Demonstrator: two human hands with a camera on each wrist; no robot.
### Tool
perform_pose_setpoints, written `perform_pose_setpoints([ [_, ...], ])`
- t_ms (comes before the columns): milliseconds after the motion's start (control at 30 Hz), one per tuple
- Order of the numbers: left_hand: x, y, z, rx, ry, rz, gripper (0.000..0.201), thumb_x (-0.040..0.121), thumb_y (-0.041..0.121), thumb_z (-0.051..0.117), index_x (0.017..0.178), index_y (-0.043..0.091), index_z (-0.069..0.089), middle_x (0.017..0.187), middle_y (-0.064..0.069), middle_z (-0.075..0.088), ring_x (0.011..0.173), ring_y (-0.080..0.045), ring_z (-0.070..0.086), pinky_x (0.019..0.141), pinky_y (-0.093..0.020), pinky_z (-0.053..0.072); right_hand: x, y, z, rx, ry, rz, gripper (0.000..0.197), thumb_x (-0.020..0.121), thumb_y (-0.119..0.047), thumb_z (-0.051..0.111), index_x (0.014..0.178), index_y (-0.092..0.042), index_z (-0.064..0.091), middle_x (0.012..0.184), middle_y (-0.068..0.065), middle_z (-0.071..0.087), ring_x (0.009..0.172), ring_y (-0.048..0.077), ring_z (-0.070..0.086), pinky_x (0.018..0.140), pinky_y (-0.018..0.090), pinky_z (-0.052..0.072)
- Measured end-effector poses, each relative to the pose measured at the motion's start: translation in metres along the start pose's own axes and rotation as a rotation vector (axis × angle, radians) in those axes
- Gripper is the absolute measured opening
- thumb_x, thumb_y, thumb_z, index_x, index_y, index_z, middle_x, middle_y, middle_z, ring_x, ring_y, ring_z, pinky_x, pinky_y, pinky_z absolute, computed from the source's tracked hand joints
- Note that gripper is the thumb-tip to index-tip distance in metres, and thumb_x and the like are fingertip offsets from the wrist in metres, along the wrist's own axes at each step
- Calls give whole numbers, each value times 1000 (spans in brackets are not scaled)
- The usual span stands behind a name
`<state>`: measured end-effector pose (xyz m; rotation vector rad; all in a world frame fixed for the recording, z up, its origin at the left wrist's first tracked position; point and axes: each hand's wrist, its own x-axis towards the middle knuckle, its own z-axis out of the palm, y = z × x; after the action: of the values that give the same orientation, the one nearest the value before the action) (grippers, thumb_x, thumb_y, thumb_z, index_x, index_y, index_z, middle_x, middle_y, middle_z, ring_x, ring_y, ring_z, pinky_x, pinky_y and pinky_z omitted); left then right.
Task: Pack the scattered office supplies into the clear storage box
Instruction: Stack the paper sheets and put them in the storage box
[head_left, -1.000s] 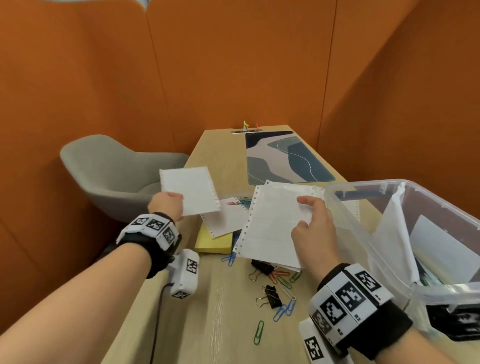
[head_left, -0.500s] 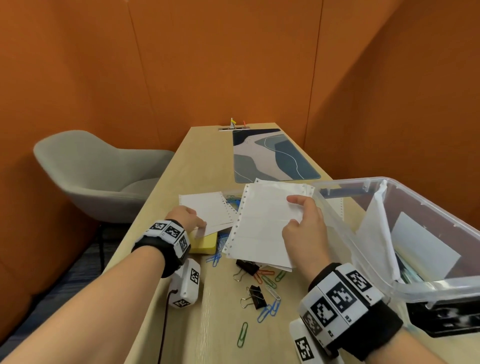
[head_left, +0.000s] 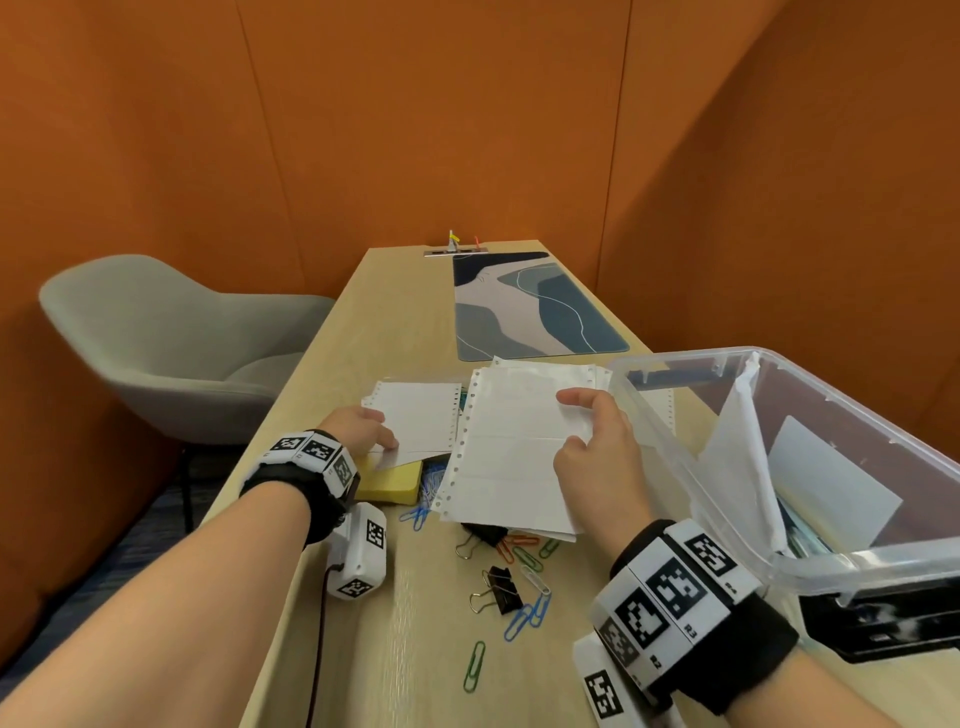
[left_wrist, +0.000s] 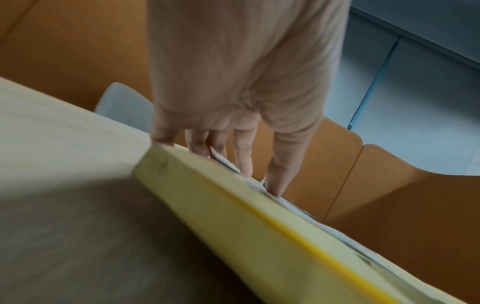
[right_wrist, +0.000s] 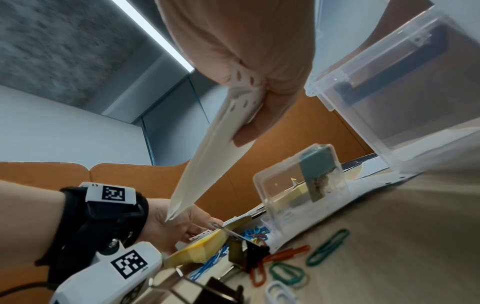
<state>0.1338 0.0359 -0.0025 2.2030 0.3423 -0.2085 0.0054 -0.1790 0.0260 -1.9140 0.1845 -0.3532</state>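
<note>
My right hand (head_left: 589, 431) pinches a stack of white perforated sheets (head_left: 509, 457), held tilted just above the desk beside the clear storage box (head_left: 691, 355); thumb on top, fingers underneath (right_wrist: 249, 131). My left hand (head_left: 363, 430) rests with straight fingers (left_wrist: 244, 158) on a single white sheet (head_left: 415, 421) that lies over a yellow sticky-note pad (head_left: 392, 482). Paper sheets stand and lie inside the box. Loose paper clips (head_left: 524, 616) and two black binder clips (head_left: 504, 590) lie on the desk below the stack.
A small clear case (right_wrist: 301, 181) sits under the held stack beside a heap of blue clips. A patterned desk mat (head_left: 530, 306) lies at the far end. A grey chair (head_left: 171, 353) stands left of the desk. Orange walls close in the booth.
My left hand has lowered the sheet it held in the air onto the yellow pad and now lies flat on it. The right hand kept its stack nearly still.
</note>
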Motion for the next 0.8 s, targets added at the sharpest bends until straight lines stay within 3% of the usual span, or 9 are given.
perform_pose_setpoints([
  [100, 0, 1, -3, -13, 52, -14, 51, 77, 4, 71, 126, 4, 57, 135, -14, 54, 125, -30, 48, 100, -33, 38, -1, -1, 1, 9, 8, 3, 41, 89, 6, 40, 110, -30, 40, 114, -6, 33, 76, -4, 39, 79, 21, 41],
  [200, 7, -4, -6, -48, 124, -28, 43, 77, 0, 70, 120, 4, 63, 128, -14, 59, 118, -32, 54, 98, -35, 43, -1, -1, 1, 5, 5, -1, 42, 89, 7, 39, 112, -28, 42, 114, -6, 33, 75, -3, 40, 83, 23, 41],
  [333, 10, -10, -14, -238, 235, -60, 28, 75, 1, 65, 102, -2, 69, 99, -18, 65, 91, -32, 61, 85, -35, 52, 0, 0, 1, -6, 5, -6, 43, 89, 8, 39, 114, -27, 44, 114, -5, 33, 75, -3, 40, 82, 23, 39],
  [433, 5, -7, -25, -433, 284, -37, 22, 77, -4, 57, 99, -1, 60, 107, -19, 60, 99, -35, 58, 88, -49, 53, 0, 0, 1, -17, -6, -12, 46, 89, 9, 38, 109, -32, 42, 116, -3, 37, 79, 4, 45, 76, 21, 45],
  [533, -2, 2, -45, -473, 363, 73, 26, 75, -3, 54, 100, 2, 59, 111, -15, 58, 102, -34, 54, 89, -50, 53, 0, 0, 1, -8, -11, -2, 50, 88, 10, 38, 111, -34, 44, 116, 3, 47, 91, 15, 50, 73, 26, 50],
  [600, -18, 11, -59, -511, 320, 131, 19, 80, -5, 49, 89, 7, 60, 104, -12, 55, 98, -28, 51, 88, -43, 51, -3, -3, 1, 22, 11, -4, 56, 87, 11, 38, 123, -31, 41, 104, -1, 51, 83, 13, 50, 72, 28, 49],
  [667, -34, 14, -71, -607, 232, 181, 24, 83, -7, 43, 71, 10, 54, 95, -12, 54, 91, -25, 49, 75, -37, 46, -5, -6, 0, 86, 38, 17, 70, 86, 11, 41, 140, -30, 23, 97, -6, 49, 83, 14, 51, 80, 31, 48],
  [733, -59, 12, -74, -799, 108, 210, 25, 83, -4, 41, 70, 11, 57, 88, -9, 60, 83, -26, 53, 69, -33, 45, -6, -7, -1, 148, 46, 44, 78, 88, 10, 43, 146, -27, 8, 106, -4, 45, 86, 13, 48, 81, 28, 44],
  [800, -83, 7, -69, -900, -22, 213, 25, 86, -1, 41, 80, 13, 62, 86, -3, 66, 78, -23, 60, 65, -29, 51, -8, -8, -1, 179, 24, 50, 74, 88, 10, 41, 148, -21, 10, 113, 1, 47, 90, 13, 46, 83, 26, 39],
])
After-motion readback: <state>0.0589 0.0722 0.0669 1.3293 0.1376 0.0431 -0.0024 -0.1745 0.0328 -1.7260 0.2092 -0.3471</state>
